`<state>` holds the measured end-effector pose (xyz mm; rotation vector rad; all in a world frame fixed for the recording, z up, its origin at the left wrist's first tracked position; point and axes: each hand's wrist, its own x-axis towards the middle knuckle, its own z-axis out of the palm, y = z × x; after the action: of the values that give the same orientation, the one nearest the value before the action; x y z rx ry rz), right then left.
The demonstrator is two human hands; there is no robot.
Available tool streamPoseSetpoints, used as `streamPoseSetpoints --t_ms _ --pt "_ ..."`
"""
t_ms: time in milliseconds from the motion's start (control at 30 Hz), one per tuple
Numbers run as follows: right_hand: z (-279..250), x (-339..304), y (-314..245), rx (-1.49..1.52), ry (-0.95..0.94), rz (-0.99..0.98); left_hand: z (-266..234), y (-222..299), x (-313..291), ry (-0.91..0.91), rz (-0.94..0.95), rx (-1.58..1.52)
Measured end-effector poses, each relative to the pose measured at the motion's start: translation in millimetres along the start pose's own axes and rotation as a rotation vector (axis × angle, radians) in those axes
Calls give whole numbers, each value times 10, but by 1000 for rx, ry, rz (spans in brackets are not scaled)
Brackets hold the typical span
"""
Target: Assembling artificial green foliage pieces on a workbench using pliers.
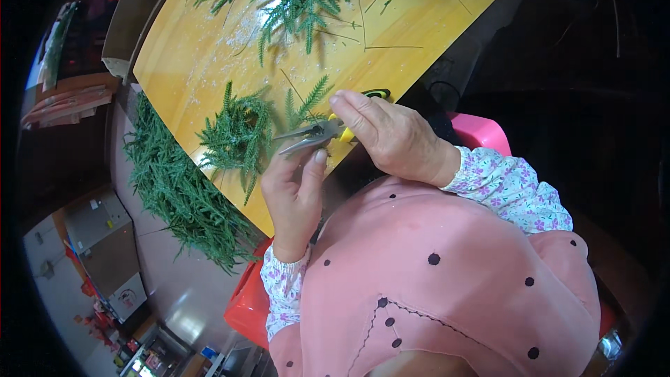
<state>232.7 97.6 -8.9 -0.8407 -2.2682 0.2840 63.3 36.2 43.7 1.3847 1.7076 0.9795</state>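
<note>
My right hand (401,136) is closed round the yellow and black handles of a pair of long-nosed pliers (314,137). Their grey jaws point left, parted, just above the fingers of my left hand (293,192). That hand is curled with its thumb up, at the near edge of the table. Its fingertips are partly hidden by the jaws, and what they grip cannot be made out. Touching or close beside it lies a small ring of green artificial fir sprigs (239,132). One fir sprig (307,105) sticks up behind the pliers.
The yellow wooden table (419,21) carries a heap of fir sprigs (300,0) at its far side, with thin loose stems and whitish bits scattered about. A big pile of greenery (185,192) lies left, below the table edge. A pink stool (480,131) stands right.
</note>
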Motion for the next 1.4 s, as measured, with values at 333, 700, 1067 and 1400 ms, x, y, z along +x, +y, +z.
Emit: streamPoseSetpoints --t_ms 333,700,1067,1400 --pt "-299 149 144 -14 126 34 106 431 242 0 43 70" --pt "-545 23 525 -54 179 120 575 825 555 -21 223 311" --pt "-773 -157 553 363 71 402 915 940 548 59 321 421" --pt "-743 -122 363 1530 -36 816 362 694 225 122 242 219"
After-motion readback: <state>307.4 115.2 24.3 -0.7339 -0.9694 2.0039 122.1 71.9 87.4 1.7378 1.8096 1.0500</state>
